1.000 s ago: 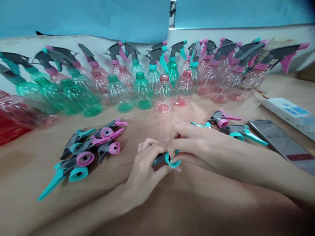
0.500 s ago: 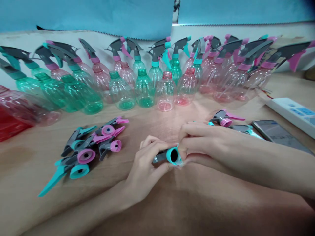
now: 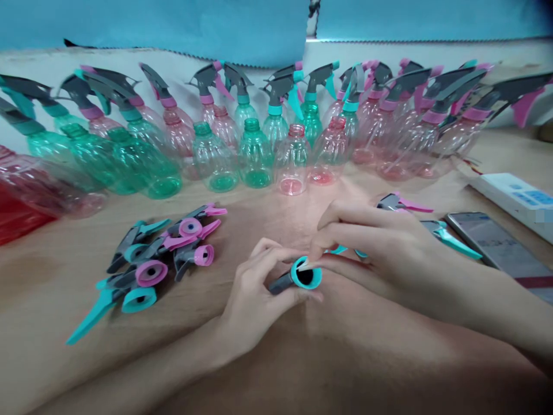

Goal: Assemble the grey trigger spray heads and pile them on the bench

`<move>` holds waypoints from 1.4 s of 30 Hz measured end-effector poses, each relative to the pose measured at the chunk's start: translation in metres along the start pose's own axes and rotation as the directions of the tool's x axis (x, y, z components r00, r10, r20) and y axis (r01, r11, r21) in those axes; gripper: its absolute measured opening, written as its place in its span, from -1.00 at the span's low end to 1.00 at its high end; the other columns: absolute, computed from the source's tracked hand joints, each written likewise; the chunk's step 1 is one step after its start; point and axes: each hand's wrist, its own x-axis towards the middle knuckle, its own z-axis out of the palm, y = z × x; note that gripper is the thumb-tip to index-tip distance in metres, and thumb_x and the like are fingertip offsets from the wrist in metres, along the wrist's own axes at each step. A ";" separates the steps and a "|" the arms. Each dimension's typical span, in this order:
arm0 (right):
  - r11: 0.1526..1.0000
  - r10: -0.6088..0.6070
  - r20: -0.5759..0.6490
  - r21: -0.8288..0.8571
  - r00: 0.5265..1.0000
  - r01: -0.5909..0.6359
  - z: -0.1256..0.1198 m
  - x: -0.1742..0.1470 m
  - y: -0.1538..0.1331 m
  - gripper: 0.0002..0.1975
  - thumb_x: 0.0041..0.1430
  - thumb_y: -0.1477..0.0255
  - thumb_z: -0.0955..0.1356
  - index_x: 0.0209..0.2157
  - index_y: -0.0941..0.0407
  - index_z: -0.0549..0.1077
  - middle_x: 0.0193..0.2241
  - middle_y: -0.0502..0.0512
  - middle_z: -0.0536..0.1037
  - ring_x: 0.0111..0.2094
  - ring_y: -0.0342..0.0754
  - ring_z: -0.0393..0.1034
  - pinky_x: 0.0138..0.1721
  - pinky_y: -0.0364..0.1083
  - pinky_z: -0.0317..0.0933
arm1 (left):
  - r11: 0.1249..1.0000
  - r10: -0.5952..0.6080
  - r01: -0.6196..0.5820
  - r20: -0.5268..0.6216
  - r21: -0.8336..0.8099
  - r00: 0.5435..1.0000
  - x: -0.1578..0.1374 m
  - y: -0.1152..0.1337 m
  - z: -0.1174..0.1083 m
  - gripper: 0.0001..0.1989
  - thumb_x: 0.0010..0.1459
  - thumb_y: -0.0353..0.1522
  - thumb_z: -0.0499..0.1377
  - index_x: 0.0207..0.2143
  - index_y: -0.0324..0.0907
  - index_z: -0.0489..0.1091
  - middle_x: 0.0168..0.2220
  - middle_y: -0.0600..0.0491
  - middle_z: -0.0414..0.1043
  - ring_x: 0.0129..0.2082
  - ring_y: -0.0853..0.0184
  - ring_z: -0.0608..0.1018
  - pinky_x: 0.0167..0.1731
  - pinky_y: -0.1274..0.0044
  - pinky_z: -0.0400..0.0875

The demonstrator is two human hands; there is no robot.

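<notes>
Low over the table, my left hand (image 3: 254, 288) is closed around a grey spray trigger head (image 3: 281, 282). Its teal collar (image 3: 318, 279) faces up toward me, with a dark opening inside. At the rim of that collar, my right hand (image 3: 367, 242) pinches thumb and finger together on a small whitish piece (image 3: 303, 267), whose kind I cannot make out. The piece reaches into the opening. More teal parts show partly behind my right fingers. To the left lies a pile of loose trigger heads (image 3: 151, 273) with pink and teal collars.
Along the back stand pink and green spray bottles, some with trigger heads, others open-necked like the green bottle (image 3: 256, 155). On the right lie a trigger head with a pink lever (image 3: 415, 206), a phone (image 3: 488, 236) and a white box (image 3: 518, 193). A red bag (image 3: 21, 213) sits far left.
My right hand has shifted, and its fingertips now meet at the collar's opening with the whitish piece. The collar has turned more toward me. My left hand keeps its hold.
</notes>
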 end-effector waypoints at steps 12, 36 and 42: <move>0.985 0.105 0.199 0.115 0.974 -0.130 -0.008 -0.002 0.000 -0.82 0.11 0.56 0.35 -0.34 0.01 0.55 -0.37 -0.07 0.49 -0.40 -0.23 0.34 -0.40 -0.23 0.14 | 0.994 -0.068 0.067 -0.011 -0.084 0.998 0.000 -0.002 0.001 -0.66 -0.13 -0.32 0.39 -0.24 -0.15 0.46 -0.34 0.08 0.29 -0.34 0.31 0.46 -0.33 0.45 0.43; 1.000 0.019 0.233 0.006 0.972 -0.021 -0.005 -0.003 0.002 -0.78 0.25 0.45 0.24 -0.38 0.08 0.50 -0.36 0.04 0.47 -0.35 -0.12 0.33 -0.37 -0.14 0.15 | 0.994 0.091 -0.090 -0.022 0.061 0.996 -0.001 0.001 0.000 -0.65 -0.11 -0.33 0.38 -0.23 -0.20 0.44 -0.39 0.08 0.36 -0.35 0.33 0.41 -0.37 0.51 0.34; 0.999 -0.050 0.216 -0.010 0.975 0.053 -0.005 -0.004 0.000 -0.77 0.24 0.49 0.23 -0.37 0.12 0.51 -0.42 0.08 0.49 -0.36 -0.10 0.34 -0.35 -0.12 0.16 | 0.961 0.256 -0.253 -0.010 0.108 0.967 0.000 0.000 0.000 -0.69 -0.03 -0.31 0.34 -0.21 -0.18 0.42 -0.41 0.08 0.46 -0.37 0.33 0.36 -0.38 0.50 0.33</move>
